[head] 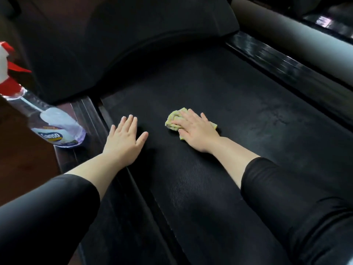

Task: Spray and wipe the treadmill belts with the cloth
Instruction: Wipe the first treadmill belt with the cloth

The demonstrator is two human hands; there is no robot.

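The black treadmill belt (219, 92) fills the middle of the view. A crumpled yellow cloth (174, 119) lies on it. My right hand (194, 131) presses flat on the cloth with straight fingers, covering most of it. My left hand (124, 139) rests flat on the belt near its left edge, fingers spread, holding nothing. A clear spray bottle (57, 125) with a red and white trigger head stands on the left side rail, apart from both hands.
The treadmill's black motor hood (133, 44) rises at the far end of the belt. A glossy right side rail (286, 67) runs along the belt. Brown wooden floor (23, 159) lies to the left. A grey rounded frame (286, 35) borders the right.
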